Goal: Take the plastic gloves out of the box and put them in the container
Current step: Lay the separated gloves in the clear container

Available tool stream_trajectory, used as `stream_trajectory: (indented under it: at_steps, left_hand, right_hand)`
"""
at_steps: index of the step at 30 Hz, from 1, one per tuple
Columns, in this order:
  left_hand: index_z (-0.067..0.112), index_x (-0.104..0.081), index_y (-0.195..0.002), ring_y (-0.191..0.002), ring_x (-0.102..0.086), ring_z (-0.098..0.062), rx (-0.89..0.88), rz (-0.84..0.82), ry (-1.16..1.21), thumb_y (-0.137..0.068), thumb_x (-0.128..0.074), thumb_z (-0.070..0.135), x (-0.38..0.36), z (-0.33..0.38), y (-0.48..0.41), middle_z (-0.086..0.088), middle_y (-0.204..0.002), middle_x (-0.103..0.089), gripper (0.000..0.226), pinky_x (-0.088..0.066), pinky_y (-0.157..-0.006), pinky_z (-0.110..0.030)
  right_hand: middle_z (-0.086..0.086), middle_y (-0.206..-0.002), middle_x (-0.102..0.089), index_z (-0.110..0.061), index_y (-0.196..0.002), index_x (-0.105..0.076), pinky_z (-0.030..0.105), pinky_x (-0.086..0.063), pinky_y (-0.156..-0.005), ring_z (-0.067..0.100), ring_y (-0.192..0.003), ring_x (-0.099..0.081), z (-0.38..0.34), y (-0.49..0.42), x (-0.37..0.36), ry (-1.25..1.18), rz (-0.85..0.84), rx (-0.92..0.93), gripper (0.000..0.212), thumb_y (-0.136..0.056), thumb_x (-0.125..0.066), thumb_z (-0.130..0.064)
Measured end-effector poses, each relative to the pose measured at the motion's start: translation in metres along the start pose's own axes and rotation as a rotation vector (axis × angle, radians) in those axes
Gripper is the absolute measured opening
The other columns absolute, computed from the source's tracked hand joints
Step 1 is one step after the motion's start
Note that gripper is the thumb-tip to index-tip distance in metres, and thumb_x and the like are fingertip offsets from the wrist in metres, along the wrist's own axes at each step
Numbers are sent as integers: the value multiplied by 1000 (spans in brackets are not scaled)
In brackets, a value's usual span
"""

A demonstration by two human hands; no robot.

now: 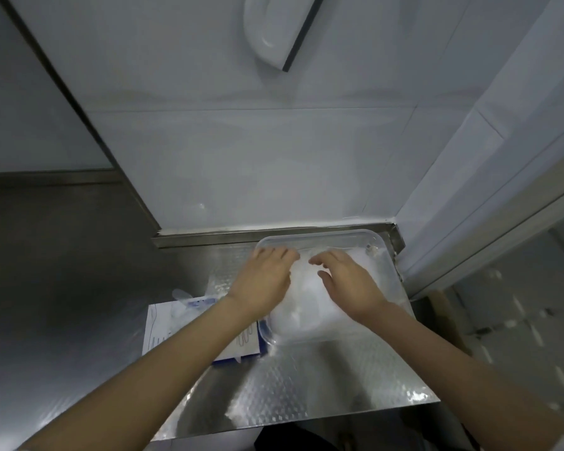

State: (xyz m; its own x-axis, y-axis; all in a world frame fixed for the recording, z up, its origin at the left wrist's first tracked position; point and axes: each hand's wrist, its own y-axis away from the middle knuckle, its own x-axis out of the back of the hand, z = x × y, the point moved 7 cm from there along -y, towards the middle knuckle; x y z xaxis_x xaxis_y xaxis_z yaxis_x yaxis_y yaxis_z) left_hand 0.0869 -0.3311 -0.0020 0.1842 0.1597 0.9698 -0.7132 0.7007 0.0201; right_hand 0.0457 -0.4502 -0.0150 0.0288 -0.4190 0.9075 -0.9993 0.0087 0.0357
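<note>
A clear plastic container sits on the steel counter near the back right corner. A whitish heap of plastic gloves fills it. My left hand lies over the heap's left side, fingers stretched toward the container's far rim. My right hand lies palm down on the heap's right side, fingers loosely bent. The white and blue glove box lies flat on the counter to the left of the container, partly under my left forearm, with a bit of plastic film sticking out at its far end.
The embossed steel counter ends in a front edge close to me and a raised lip at the tiled back wall. A white door frame bounds the right side. A white fixture hangs on the wall above.
</note>
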Motion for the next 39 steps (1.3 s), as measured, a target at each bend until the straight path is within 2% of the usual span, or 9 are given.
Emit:
stream_trajectory:
  at_steps: [3, 6, 9, 14, 19, 23, 26, 32, 39]
  left_hand:
    - [23, -43, -133, -126, -40, -16, 117, 93, 96, -96, -44, 12, 22, -37, 34, 5, -136, -44, 39, -24, -106, -26]
    - [21, -47, -129, -122, -43, -17, 259, 72, 105, -93, -49, 8, 19, -77, 72, 3, -132, -46, 39, -30, -103, -28]
    - [17, -50, -125, -118, -46, -21, 341, 9, 108, -87, -49, 1, 3, -109, 107, -2, -127, -50, 41, -31, -96, -31]
    - [22, -39, -137, -130, -37, -16, 359, -135, 186, -91, -47, 10, -36, -132, 147, 4, -142, -40, 48, -29, -102, -27]
    - [24, -34, -141, -134, -30, -13, 352, -146, 221, -92, -52, 25, -53, -137, 154, 6, -145, -36, 52, -25, -109, -25]
    - [27, -31, -142, -136, -27, -13, 365, -181, 194, -84, -61, 34, -60, -140, 155, 9, -147, -30, 66, -22, -110, -28]
    - [27, -33, -141, -135, -28, -13, 360, -169, 193, -83, -65, 38, -60, -142, 155, 9, -147, -31, 67, -23, -111, -28]
    - [28, -32, -141, -134, -28, -13, 346, -184, 154, -84, -64, 41, -59, -142, 155, 9, -147, -30, 67, -23, -109, -27]
    - [24, -26, -145, -138, -23, -19, 295, -301, 95, -88, -58, 29, -55, -136, 149, 6, -156, -16, 66, -25, -109, -30]
  right_hand:
    - [0, -115, -58, -14, -117, -60, 23, -46, -84, 13, -102, -56, -48, 12, 6, -132, 127, 136, 25, -95, -49, -8]
    - [2, -111, -58, -13, -115, -60, 14, -41, -82, 13, -95, -57, -101, 25, -7, -169, 99, 270, 23, -95, -48, -10]
    - [2, -125, -52, -17, -129, -51, 16, -39, -87, 14, -106, -54, -142, 32, -35, -191, -14, 340, 31, -98, -45, -15]
    - [0, -150, -29, -20, -147, -25, 33, -31, -108, 19, -135, -33, -160, 30, -104, -52, -264, 175, 55, -97, -49, -21]
    - [8, -125, -51, -13, -126, -49, 32, -44, -89, 23, -113, -49, -154, 23, -124, 188, -312, 157, 33, -94, -50, -8]
    - [7, -121, -56, -13, -123, -55, 33, -45, -89, 24, -111, -54, -158, 16, -118, 198, -321, 138, 34, -90, -55, -5]
    - [7, -113, -63, -12, -114, -61, 29, -44, -83, 23, -104, -60, -158, 9, -96, 49, -214, 40, 22, -96, -48, -16]
    - [2, -93, -72, -11, -99, -69, 35, -51, -81, 19, -87, -67, -146, -3, -26, -258, 82, -70, 25, -99, -48, -24]
    - [-10, -82, -65, -9, -97, -66, 24, -51, -78, 6, -75, -64, -140, -6, 6, -357, 121, -55, 20, -98, -46, -12]
